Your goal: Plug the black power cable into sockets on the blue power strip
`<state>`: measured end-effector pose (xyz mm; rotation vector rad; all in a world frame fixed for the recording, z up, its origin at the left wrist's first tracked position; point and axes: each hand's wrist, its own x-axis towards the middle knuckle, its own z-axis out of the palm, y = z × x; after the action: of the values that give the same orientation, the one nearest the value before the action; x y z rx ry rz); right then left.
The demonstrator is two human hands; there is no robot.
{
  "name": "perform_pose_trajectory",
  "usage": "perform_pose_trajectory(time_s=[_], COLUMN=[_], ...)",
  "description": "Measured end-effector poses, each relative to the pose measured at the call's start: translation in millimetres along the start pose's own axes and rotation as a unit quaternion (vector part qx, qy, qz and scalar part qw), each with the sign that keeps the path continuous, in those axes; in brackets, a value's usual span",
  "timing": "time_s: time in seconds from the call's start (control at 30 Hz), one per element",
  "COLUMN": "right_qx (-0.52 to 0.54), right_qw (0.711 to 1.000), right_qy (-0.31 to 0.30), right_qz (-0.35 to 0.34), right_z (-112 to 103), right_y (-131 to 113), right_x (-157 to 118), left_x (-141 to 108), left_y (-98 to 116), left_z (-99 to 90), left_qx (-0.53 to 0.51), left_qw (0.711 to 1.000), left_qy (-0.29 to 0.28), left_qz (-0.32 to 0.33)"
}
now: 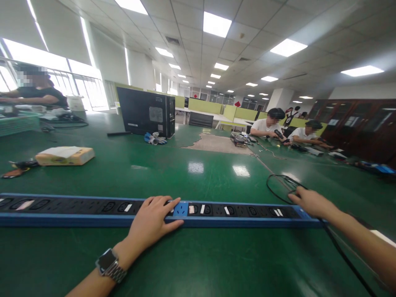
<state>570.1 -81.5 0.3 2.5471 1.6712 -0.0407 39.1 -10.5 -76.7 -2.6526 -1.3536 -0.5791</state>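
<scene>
A long blue power strip (204, 223) with black sockets, one blue socket and several small white labels lies across the green table in front of me. My left hand (156, 215), a watch on its wrist, spans the strip near its middle, beside the blue socket. Its fingers reach over the top and the thumb lies along the near side. At the strip's right end, my right hand (312, 202) is closed around a black cable (343, 249). The cable loops on the table beyond the fingers and runs back under the right forearm. My right fingertips are partly hidden.
A black computer tower (145, 111) stands ahead, with gloves (155, 138) beside it. A tissue pack (64, 156) and a green basket (18, 123) are at left. Several people sit around the table. Electronic parts (241, 139) lie near a bare patch (213, 144).
</scene>
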Motion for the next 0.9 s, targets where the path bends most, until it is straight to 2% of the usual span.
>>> perform_pose_trajectory(time_s=[0.1,0.17,0.3,0.4,0.63,0.9], right_qx=[0.022,0.05,0.081,0.078,0.029,-0.047], right_qw=[1.0,0.998,0.99,0.987,0.987,0.99], right_qy=[0.015,-0.01,-0.045,-0.075,-0.091,-0.064], right_qz=[-0.002,-0.043,-0.109,-0.119,-0.126,-0.12], right_z=[-32.2,-38.2,-14.7,2.6,5.4,24.9], right_y=[-14.3,-36.4,-87.9,-108.4,-110.4,-119.7], right_x=[-8.8,-18.1,-30.8,-29.5,-23.5,-32.2], left_x=[1.2,1.8,2.2,2.2,0.2,-0.4], left_y=[-0.8,-1.2,-0.7,0.5,-0.3,0.3], left_z=[0.8,1.2,1.2,0.8,1.7,2.1], left_qx=[0.007,0.01,0.011,0.01,0.0,0.005], left_qw=[1.0,1.0,1.0,0.999,0.999,0.999], left_qy=[0.004,0.011,0.025,0.028,0.032,0.029], left_qz=[0.002,0.005,0.009,0.01,0.013,0.011])
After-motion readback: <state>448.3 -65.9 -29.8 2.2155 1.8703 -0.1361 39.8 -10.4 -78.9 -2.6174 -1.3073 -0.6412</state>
